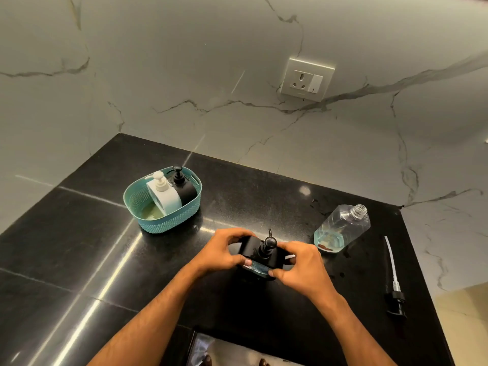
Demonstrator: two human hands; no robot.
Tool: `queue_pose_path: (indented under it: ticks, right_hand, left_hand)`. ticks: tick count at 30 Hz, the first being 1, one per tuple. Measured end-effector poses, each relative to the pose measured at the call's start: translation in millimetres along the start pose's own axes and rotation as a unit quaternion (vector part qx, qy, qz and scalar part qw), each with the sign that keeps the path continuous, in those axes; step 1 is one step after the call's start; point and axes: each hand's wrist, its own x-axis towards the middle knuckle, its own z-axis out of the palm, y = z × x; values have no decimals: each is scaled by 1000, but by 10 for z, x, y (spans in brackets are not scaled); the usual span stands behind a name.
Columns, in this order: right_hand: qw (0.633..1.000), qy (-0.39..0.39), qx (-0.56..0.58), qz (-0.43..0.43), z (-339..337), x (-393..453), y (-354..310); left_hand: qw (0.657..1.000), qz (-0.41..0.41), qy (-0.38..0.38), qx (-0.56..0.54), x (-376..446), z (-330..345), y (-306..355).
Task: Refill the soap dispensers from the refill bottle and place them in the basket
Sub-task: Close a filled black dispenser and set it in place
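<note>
- hands: my left hand (224, 253) and right hand (301, 268) both grip the black square pump dispenser (260, 256) on the black stone counter (92, 260).
- no label readable on it.

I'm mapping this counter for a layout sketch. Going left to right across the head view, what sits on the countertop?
Teal basket → black dispenser held in both hands → clear refill bottle → loose pump.

Glossy black stone counter (105, 260) meets veined white marble wall (184, 62) — one socket (306, 80).
</note>
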Motion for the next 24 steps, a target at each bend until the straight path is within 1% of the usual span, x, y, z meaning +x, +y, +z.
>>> queue_pose_path:
  ticks: [5, 10, 15, 17, 21, 24]
  right_hand:
    - [998, 35, 24, -51, 0, 219, -367]
    - [991, 42, 57, -110, 50, 524, -903]
    - [983, 55, 86, -150, 239, 852, -1465]
    - [982, 62, 85, -158, 335, 980, -1665]
    - [979, 72, 91, -167, 590, 1210, -2022]
    - [978, 81, 102, -162, 790, 1336, -2226]
  left_hand:
    - [998, 44, 34, 28, -16, -480, 215]
    - [993, 63, 71, 66, -100, -1101, 434]
    - [988, 79, 131, 28, -294, -1711, 576]
    - [985, 73, 154, 15, -361, -1917, 588]
    - [981, 60, 182, -12, -507, -2279, 508]
    - [970, 57, 235, -19, -586, -2440, 372]
